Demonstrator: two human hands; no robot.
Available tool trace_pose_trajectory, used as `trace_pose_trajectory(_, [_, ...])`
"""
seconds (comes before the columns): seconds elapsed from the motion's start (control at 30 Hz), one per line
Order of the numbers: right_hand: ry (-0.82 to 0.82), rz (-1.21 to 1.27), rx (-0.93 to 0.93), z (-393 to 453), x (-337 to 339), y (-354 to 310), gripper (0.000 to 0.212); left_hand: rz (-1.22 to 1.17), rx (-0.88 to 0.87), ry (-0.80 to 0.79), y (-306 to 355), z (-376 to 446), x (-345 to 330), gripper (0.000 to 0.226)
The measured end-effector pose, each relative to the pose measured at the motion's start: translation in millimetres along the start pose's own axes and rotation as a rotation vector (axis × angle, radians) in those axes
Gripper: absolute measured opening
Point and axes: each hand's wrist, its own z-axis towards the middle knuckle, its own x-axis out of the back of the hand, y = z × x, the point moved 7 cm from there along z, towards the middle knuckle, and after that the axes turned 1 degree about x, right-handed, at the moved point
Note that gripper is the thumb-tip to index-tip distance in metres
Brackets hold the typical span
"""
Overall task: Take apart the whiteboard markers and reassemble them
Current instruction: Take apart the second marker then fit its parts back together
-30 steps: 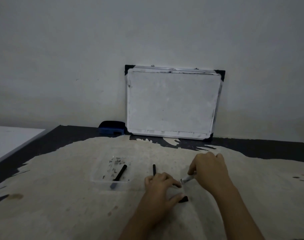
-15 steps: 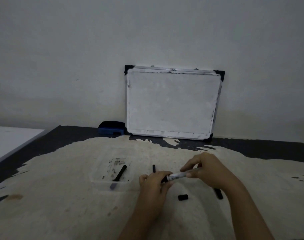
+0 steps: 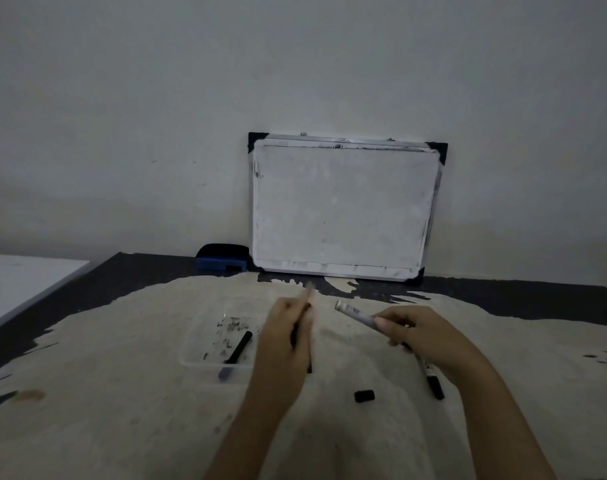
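Head camera view: we are looking down at our two bare hands working over a worn, pale table (image 3: 122,410) in dim light. Our right hand (image 3: 430,337) is gripping a pale marker barrel (image 3: 355,312) between thumb and fingertips, its open end pointing up and to the left. Our left hand (image 3: 283,341) is closed around a thin dark stick (image 3: 297,336), which we are judging to be the marker's ink core; its upper end is blurred, so we cannot tell exactly what it is. The two pieces are apart, with a clear gap between them.

Lying loose on the table are a small black cap (image 3: 364,395) near the middle and a second black marker (image 3: 432,379) just under our right wrist. To the left, a clear shallow tray (image 3: 198,348) stained with ink is holding another dark marker (image 3: 238,348). A small whiteboard (image 3: 343,209) is leaning upright against the wall behind, with a blue eraser (image 3: 222,259) beside it.

We are judging the task to be midway: one marker is in pieces, with cap off and core out of the barrel. Putting it back together is still waiting, and we cannot tell whether the other markers are already dealt with
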Motion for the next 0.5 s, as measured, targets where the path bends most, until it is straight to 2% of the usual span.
trace_pose_trajectory(0.1, [-0.051,0.083,-0.024,-1.2,-10.0,-3.4,0.013,-0.043,0.222,0.007,-32.0,6.3,25.5,0.045])
trace_pose_trajectory(0.27, [-0.078,0.097,-0.025,0.1,-22.6,-8.6,0.015,0.028,0.459,0.005,-80.7,4.8,46.9,0.057])
trace_pose_trajectory(0.37, [-0.070,0.080,-0.018,1.4,-26.0,-8.8,0.016,0.049,0.454,-0.002,-83.5,4.6,44.8,0.060])
trace_pose_trajectory(0.5, [-0.076,0.084,-0.009,3.0,-30.1,-10.4,0.016,0.107,0.377,0.064,-72.9,3.4,47.2,0.050])
